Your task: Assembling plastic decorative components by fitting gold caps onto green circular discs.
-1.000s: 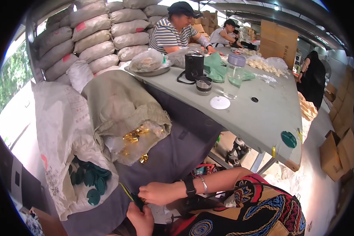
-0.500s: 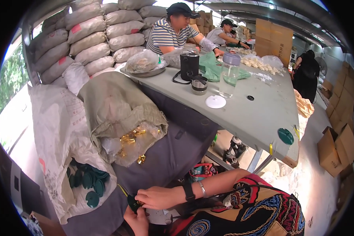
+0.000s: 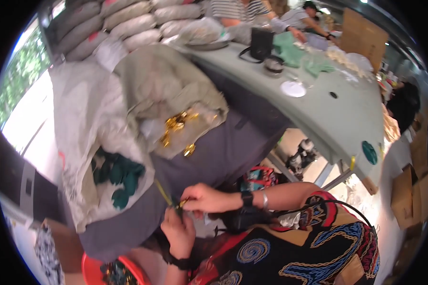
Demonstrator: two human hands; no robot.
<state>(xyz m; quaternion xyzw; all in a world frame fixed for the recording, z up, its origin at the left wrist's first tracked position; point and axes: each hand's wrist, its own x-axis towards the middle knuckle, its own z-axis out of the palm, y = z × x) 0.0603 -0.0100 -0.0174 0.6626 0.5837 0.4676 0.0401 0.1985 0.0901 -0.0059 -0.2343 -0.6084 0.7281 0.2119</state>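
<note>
- The right hand [image 3: 205, 198] pinched a small gold piece [image 3: 182, 203] at its fingertips, just beside the upper end of a thin yellow-green stem [image 3: 164, 192]; the left hand [image 3: 178, 232] was closed on the dark lower end of that stem, low in the picture and over the person's lap.
- The gold piece was tiny and blurred; a loose pinch could probably have let it drop into the dark cloth [image 3: 209, 156] below, where it would have been hard to find.
- The stem looked slender, so a hard push might have bent it.
- Room was tight: an open sack of dark green pieces [image 3: 116, 178] stood to the left, a bag of gold pieces [image 3: 178, 130] lay above the hands, and a red basket [image 3: 104, 270] sat by the left wrist.
- The grey desk [image 3: 347, 114] edge curved well apart on the right, with other people working at its far end.
</note>
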